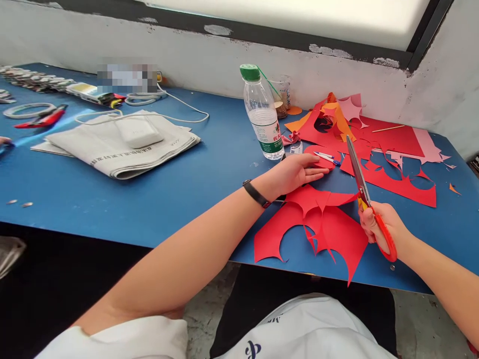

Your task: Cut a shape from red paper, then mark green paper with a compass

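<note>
My right hand [379, 224] grips scissors [361, 174] with red-orange handles; the blades point up and away and lie together. Below and left of them lies red paper [333, 227] with round pieces cut out of it, close to the table's front edge. My left hand [295, 174], fingers stretched out, rests just beyond this paper. Its fingertips are by a red paper piece [318, 158] that carries pens [327, 158]. A dark flat object shows partly under the left wrist; I cannot make out what it is.
A water bottle [264, 119] with a green cap stands beyond my left hand. Red, pink and orange scraps [396, 134] spread over the right back. To the left are folded newspapers [123, 144] under a white box [139, 130], a cable and red-handled pliers [45, 118]. Another person's hand [5, 142] shows far left.
</note>
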### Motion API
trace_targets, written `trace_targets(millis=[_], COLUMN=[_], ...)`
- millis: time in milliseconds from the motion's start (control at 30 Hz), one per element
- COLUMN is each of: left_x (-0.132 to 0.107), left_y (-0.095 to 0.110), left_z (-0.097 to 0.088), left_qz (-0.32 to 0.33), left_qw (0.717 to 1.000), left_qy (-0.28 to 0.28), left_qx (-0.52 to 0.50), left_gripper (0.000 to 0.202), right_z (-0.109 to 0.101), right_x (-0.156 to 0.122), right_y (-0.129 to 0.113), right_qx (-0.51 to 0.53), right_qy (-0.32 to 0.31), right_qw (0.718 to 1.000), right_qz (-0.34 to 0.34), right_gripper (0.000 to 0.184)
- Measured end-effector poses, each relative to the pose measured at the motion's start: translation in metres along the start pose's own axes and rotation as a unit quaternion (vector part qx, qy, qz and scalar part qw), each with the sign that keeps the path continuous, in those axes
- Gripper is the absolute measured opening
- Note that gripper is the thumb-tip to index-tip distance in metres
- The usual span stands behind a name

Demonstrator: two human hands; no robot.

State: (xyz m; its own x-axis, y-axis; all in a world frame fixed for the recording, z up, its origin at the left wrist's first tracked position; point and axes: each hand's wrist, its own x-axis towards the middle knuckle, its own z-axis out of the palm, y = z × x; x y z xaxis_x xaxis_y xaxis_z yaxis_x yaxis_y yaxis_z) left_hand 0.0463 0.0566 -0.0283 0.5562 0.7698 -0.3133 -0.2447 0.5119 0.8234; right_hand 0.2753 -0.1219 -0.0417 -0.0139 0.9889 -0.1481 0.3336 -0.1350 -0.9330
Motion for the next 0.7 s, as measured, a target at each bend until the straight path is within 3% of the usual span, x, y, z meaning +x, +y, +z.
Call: trace_targets(millis=[133,233,367,433,567,700], left_x=[0.002,-0.002,-0.007,-0.009,-0.014,-0.029], left_y=[-0.002,0.000,0.003,0.002,0.002,0.008], left_z=[0.004,0.000,-0.008,-0.010,-0.012,-0.003], left_qz=[0.028,0.037,0.037,0.053,0.092,0.117], left_qw=[0.998,0.997,0.993,0.979,0.907,0.792], left_qy=[-0.013,-0.054,-0.062,-0.055,-0.058,-0.138], left_qx=[-0.046,-0.037,0.089,0.191,0.408,0.584], left_gripper=[0.017,0.030,0.054,0.060,0.059,0.069], right_z=[0.000,0.001,0.004,0.005,0.006,0.006], right_x=[0.001,0.001,0.003,0.005,0.009,0.010], right_y=[0.000,-0.004,-0.005,-0.005,-0.006,-0.005], right_qx=[0.039,0.044,0.062,0.078,0.107,0.132], right_qy=[-0.003,-0.001,0.002,0.008,0.025,0.034], right_qw=[0.999,0.998,0.997,0.995,0.991,0.990], right_qz=[0.020,0.034,0.041,0.054,0.072,0.044], right_gripper=[0.084,0.086,0.086,0.087,0.088,0.086])
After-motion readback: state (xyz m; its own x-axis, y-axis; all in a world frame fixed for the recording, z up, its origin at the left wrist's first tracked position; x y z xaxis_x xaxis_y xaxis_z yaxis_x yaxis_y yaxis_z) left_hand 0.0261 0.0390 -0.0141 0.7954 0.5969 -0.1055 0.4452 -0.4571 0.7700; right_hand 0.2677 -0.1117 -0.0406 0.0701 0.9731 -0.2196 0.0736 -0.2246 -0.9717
